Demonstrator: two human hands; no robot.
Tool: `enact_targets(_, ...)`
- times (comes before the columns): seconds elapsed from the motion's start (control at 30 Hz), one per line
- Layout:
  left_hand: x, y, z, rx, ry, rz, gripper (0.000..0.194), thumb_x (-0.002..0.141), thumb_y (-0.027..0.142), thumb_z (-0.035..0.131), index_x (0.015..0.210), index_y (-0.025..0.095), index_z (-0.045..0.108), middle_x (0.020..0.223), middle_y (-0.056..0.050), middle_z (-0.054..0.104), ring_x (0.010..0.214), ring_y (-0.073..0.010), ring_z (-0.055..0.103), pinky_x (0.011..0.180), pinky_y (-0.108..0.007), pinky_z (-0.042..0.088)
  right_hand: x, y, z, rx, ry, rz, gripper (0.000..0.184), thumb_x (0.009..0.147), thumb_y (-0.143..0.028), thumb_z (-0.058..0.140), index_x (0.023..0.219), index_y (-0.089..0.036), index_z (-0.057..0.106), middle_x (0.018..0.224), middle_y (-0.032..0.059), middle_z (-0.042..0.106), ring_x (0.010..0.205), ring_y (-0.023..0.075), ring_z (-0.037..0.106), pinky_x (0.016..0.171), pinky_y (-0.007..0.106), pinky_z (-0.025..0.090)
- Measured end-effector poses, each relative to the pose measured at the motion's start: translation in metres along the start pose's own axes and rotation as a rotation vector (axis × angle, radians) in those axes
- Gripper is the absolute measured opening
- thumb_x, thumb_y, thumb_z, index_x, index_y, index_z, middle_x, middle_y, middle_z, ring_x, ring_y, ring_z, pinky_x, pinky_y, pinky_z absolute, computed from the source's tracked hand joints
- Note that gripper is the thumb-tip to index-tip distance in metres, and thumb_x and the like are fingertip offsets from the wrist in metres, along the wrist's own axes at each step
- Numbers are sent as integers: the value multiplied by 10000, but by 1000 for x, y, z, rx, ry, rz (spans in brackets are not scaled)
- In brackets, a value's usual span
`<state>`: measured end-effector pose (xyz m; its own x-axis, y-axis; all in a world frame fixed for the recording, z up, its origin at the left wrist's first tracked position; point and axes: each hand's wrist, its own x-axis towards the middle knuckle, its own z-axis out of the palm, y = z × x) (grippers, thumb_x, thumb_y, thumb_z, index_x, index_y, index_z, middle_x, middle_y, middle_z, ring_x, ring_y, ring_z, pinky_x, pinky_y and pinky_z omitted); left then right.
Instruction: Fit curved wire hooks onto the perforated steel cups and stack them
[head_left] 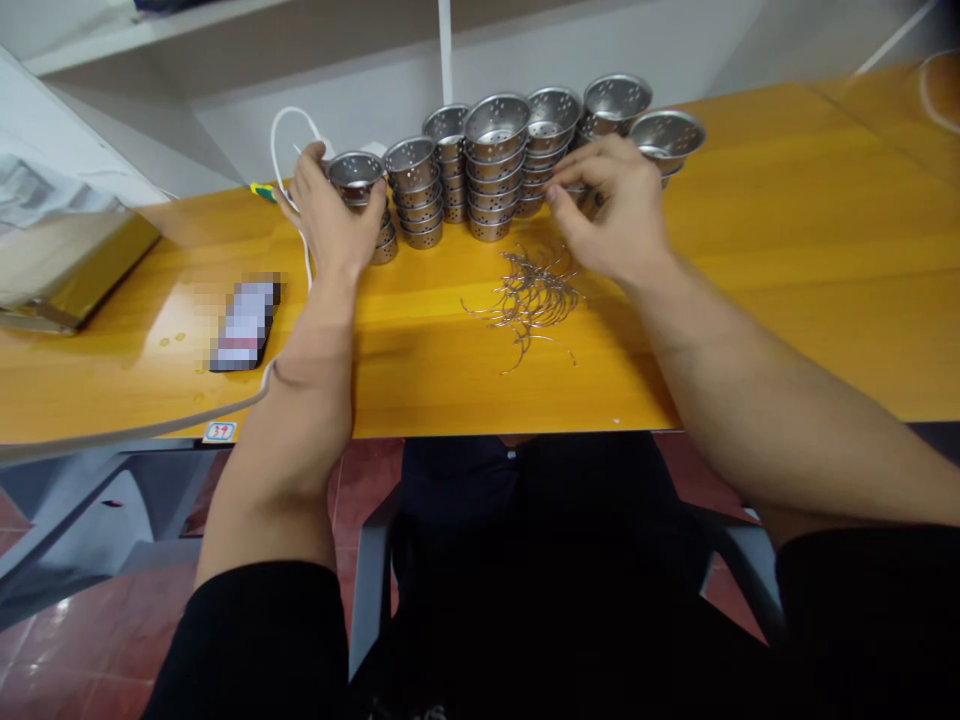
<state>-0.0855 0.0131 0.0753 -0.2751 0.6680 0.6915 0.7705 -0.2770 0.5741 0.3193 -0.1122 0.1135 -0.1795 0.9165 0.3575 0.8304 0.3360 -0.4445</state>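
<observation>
Several stacks of perforated metal cups stand in a row on the yellow table. My left hand curves around the leftmost perforated metal cup, thumb on its right side and fingers on its left. My right hand is in front of the stacks on the right, thumb and fingers drawn together. What lies between those fingertips, if anything, I cannot make out. Below and left of it is a loose heap of thin curved wires. The tall middle cup stack stands between my hands.
A phone lies on the table left of my left forearm. White cables run beside it. At the far left sits a cardboard box. Behind the stacks rises a grey partition, and a numbered label marks the front edge.
</observation>
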Motion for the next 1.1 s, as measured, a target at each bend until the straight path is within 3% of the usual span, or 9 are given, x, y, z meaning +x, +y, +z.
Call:
enact_targets(0.1,0,-1,0,103,7,8,987,758,681,979,1604,431,537,1710,-40,752,1693,-314,559,1692,-643,101,0,-2,0,8,2,12,687,1257,-719,373,1653,-462,872,1857,72,758,1716,438,579,1422,712,437)
enact_targets(0.23,-6,4,-2,82,10,113,955,933,745,953,1677,374,483,1725,-68,671,1680,-257,541,1580,-556,412,0,-2,0,57,8,-12,660,1253,-721,432,1704,-515,867,1816,66,801,1690,488,616,1377,778,439)
enact_targets(0.33,-7,-1,0,10,-17,150,959,1016,856,930,1706,385,458,1780,-63,640,1769,-250,495,1624,-539,393,0,-2,-1,67,16,-26,653,1254,-703,434,1666,-483,891,1799,93,808,1684,486,634,1402,779,434)
enact_targets(0.47,-2,-8,0,-31,-34,141,1061,933,823,1010,1719,281,547,1779,-148,659,1799,-300,545,1698,-560,372,0,-1,0,73,24,-52,620,1259,-675,451,1586,-437,921,1788,115,813,1669,445,653,1439,727,442)
enact_targets(0.6,-3,-8,-6,56,-117,166,850,1089,1020,660,1734,478,548,1872,-56,665,1961,-302,417,1660,-606,376,1,1,3,58,31,-52,609,1267,-661,433,1541,-438,930,1795,99,806,1676,430,656,1448,702,464)
enact_targets(0.8,-6,0,6,49,47,216,972,1126,572,993,1751,281,307,1798,-34,587,1729,-136,462,1689,-421,333,0,3,0,56,58,-107,521,1290,-572,487,1496,-401,933,1685,163,852,1599,444,720,1393,672,547)
enact_targets(0.97,-9,34,-2,-366,337,607,1040,1178,1076,368,1773,224,421,1731,-143,621,1676,-283,591,1584,-529,501,3,18,-9,10,-154,-115,403,1179,-431,707,1431,-208,930,1354,203,927,1173,396,857,1148,548,676)
enact_targets(1.03,-20,56,-13,-333,122,632,981,1181,876,729,1826,238,356,1830,-226,585,1771,-348,611,1647,-579,465,6,28,-6,-23,-316,-165,375,1124,-375,784,1423,-205,934,1334,189,939,1153,395,876,1139,551,682)
enact_targets(1.1,-34,75,-19,-344,-71,576,940,1081,841,876,1785,442,398,1807,-117,684,1784,-344,652,1650,-548,474,11,37,0,-61,-420,-216,315,1089,-308,800,1360,-251,947,1376,161,943,1207,405,889,1158,567,689)
